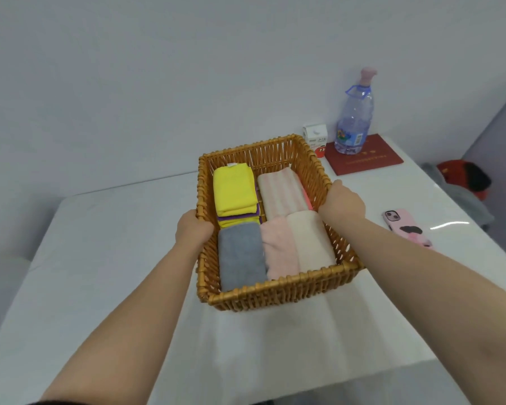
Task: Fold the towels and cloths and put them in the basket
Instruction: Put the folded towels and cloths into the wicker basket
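A plain pale wall (129, 83) stands behind a white table (100, 258), whose glossy top catches a streak of glare (450, 224) at the right, where a darker wall (503, 127) adjoins and a red and grey bundle (462, 179) lies past the edge.

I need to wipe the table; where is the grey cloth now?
Head view: the grey cloth lies folded in the near left corner of the basket, beside the pink towel, close to the left hand gripping the rim.
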`<act>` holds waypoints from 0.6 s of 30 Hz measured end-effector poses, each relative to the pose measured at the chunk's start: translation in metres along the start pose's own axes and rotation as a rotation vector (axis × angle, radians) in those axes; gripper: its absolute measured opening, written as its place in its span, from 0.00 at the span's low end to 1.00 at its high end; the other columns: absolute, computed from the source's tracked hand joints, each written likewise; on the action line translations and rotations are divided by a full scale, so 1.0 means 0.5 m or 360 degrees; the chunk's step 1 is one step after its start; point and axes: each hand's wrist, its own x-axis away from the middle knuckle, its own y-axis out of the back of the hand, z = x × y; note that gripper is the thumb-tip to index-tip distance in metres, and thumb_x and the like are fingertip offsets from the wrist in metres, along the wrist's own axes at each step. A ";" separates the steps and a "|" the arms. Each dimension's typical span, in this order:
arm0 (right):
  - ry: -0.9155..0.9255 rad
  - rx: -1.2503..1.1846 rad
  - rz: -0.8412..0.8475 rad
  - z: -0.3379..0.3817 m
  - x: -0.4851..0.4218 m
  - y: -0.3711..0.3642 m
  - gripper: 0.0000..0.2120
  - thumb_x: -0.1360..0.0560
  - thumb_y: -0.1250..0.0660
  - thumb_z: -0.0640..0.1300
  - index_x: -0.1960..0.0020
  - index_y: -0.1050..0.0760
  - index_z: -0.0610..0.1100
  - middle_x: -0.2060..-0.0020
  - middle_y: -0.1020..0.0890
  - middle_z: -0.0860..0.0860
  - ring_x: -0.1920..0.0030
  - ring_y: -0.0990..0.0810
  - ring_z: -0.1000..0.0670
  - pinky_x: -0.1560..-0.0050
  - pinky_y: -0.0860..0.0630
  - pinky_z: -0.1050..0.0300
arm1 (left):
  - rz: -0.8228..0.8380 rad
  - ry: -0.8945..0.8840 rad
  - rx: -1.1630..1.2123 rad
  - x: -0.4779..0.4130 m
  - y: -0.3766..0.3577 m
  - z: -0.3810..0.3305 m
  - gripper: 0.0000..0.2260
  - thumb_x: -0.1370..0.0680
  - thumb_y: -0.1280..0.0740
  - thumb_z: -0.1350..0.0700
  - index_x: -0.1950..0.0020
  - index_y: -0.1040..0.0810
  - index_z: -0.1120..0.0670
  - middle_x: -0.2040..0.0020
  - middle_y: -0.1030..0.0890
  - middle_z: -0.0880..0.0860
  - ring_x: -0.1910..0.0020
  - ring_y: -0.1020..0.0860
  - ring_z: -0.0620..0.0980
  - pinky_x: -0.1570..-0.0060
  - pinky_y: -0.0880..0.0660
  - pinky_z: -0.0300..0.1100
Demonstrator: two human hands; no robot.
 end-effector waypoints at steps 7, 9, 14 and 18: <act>0.0128 -0.0072 -0.0001 -0.217 0.000 0.080 0.15 0.26 0.38 0.40 0.41 0.33 0.38 0.46 0.22 0.40 0.45 0.23 0.37 0.50 0.28 0.51 | -0.0130 0.0014 -0.0030 0.167 -0.152 -0.081 0.05 0.33 0.37 0.65 0.61 0.24 0.58 0.60 0.21 0.58 0.57 0.21 0.60 0.55 0.23 0.49; 0.0134 -0.0110 -0.0014 -0.294 -0.004 0.110 0.16 0.25 0.38 0.42 0.40 0.33 0.38 0.46 0.23 0.40 0.45 0.23 0.37 0.50 0.28 0.51 | -0.0152 -0.0011 -0.0032 0.219 -0.201 -0.118 0.06 0.32 0.37 0.65 0.58 0.22 0.59 0.57 0.21 0.59 0.56 0.21 0.60 0.53 0.23 0.50; 0.0187 -0.0145 -0.0083 -0.464 -0.029 0.189 0.13 0.25 0.40 0.40 0.43 0.32 0.37 0.50 0.22 0.42 0.50 0.22 0.38 0.55 0.28 0.53 | -0.0163 -0.0031 0.0034 0.335 -0.324 -0.219 0.05 0.30 0.37 0.65 0.61 0.25 0.57 0.59 0.22 0.57 0.55 0.21 0.59 0.55 0.25 0.46; 0.0216 -0.0121 -0.0072 -0.555 -0.078 0.235 0.09 0.29 0.42 0.38 0.51 0.27 0.36 0.59 0.22 0.43 0.56 0.20 0.40 0.63 0.31 0.56 | -0.0185 -0.0082 0.0021 0.381 -0.393 -0.295 0.04 0.31 0.37 0.65 0.63 0.27 0.56 0.54 0.20 0.62 0.54 0.21 0.62 0.53 0.24 0.49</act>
